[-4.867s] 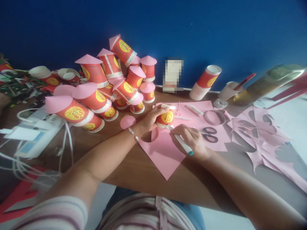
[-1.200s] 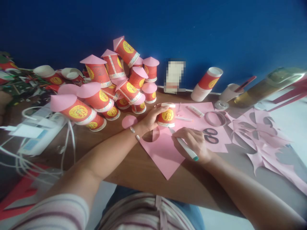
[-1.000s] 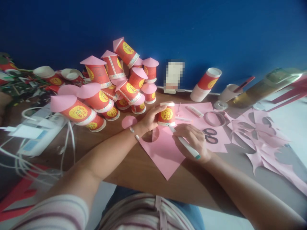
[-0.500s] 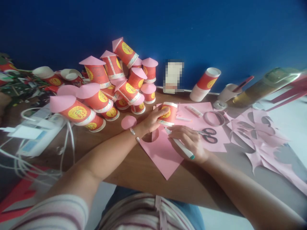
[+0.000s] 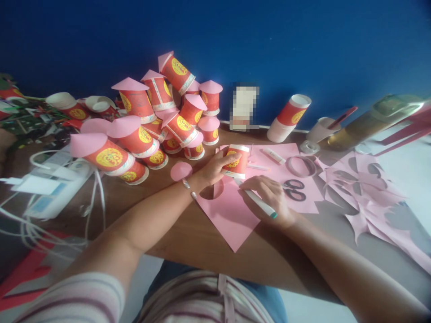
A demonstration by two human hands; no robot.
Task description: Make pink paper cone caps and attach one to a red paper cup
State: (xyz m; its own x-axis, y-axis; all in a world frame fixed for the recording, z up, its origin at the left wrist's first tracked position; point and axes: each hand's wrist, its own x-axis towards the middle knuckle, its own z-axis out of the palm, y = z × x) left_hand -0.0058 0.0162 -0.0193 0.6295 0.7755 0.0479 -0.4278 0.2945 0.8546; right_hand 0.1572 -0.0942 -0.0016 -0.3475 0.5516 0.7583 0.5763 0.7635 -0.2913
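My left hand is closed around the side of a red paper cup with a yellow round emblem, its white base facing up. In my right hand is a white marker with a green end, its tip close to the cup's lower white rim; whether it touches I cannot tell. Both hands are over a pink paper sheet with a round piece cut out. Scissors with dark handles lie beside my right hand, their blades hidden behind it. A small pink paper cone rests by my left wrist.
Several red cups with pink cone roofs are piled at the left back. A power strip with white cables is at far left. Stacked cups, a tape roll, a bottle and pink scraps are on the right.
My right hand and the marker have shifted slightly right, and the hand now covers more of the scissors. My left hand still holds the cup in nearly the same place.
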